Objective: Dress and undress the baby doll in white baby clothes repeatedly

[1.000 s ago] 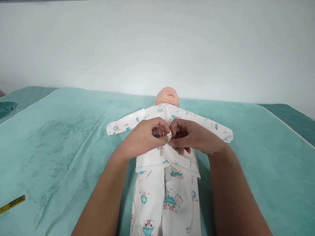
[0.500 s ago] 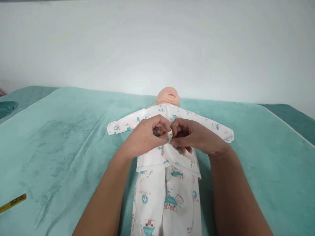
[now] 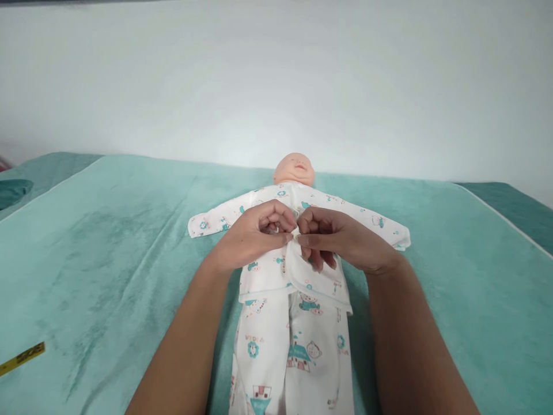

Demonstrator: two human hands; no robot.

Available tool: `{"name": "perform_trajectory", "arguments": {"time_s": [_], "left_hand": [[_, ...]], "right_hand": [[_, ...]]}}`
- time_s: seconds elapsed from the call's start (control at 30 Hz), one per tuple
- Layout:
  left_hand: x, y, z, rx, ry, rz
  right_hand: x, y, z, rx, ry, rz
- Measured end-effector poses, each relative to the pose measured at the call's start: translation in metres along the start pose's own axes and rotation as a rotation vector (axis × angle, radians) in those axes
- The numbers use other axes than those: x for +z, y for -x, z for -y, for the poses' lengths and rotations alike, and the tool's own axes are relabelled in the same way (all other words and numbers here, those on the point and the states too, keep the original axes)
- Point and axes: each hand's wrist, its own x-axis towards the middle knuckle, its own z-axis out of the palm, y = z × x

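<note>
A baby doll lies face up, its head toward the wall. It wears a white printed baby jacket with both sleeves spread sideways, and matching white pants. Over the chest, my left hand pinches the jacket's front edge between thumb and fingers. Facing it, my right hand pinches the other side of the same front opening, its lower fingers curled loosely. The fingertips almost meet at the light-coloured edge; the fastening between them is mostly hidden.
A teal plush blanket with a few creases covers the surface under the doll. A yellow strip with dark markings lies at the lower left. The pale wall rises behind the blanket's far edge.
My fingertips have closed in on the jacket's front edge, and the small tab visible between them before is now mostly covered. The front flaps now lie closer together.
</note>
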Motion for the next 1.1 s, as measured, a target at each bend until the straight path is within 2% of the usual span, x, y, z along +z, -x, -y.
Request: {"name": "perform_trajectory", "arguments": {"time_s": [0.2, 0.37, 0.43, 0.6, 0.73, 0.83, 0.93, 1.03, 1.1], "left_hand": [[0.001, 0.000, -0.003, -0.003, 0.029, 0.008], [0.002, 0.002, -0.003, -0.012, 0.027, 0.065], [0.002, 0.003, -0.002, -0.013, -0.039, 0.048], [0.005, 0.000, -0.002, 0.012, -0.338, -0.087], [0.007, -0.002, -0.003, 0.053, -0.471, -0.126], [0.006, -0.002, -0.004, 0.059, -0.488, -0.115], [0.005, -0.002, -0.004, 0.055, -0.473, -0.094], [0.005, -0.003, 0.001, 0.069, -0.408, -0.095], [0.008, -0.001, 0.007, 0.106, -0.340, -0.145]], "right_hand": [[0.000, -0.002, -0.001, 0.019, -0.013, 0.000], [0.000, -0.002, -0.001, 0.008, -0.008, 0.003], [-0.001, -0.001, -0.002, -0.016, -0.017, -0.005], [-0.003, -0.002, -0.007, -0.065, -0.060, -0.016], [-0.004, -0.002, -0.007, -0.080, -0.062, -0.010], [-0.002, 0.000, -0.001, -0.028, 0.008, 0.010], [0.006, 0.003, 0.009, 0.087, 0.146, 0.020], [0.023, 0.010, 0.010, 0.190, 0.282, -0.016], [0.040, 0.019, 0.003, 0.217, 0.338, -0.046]]}}
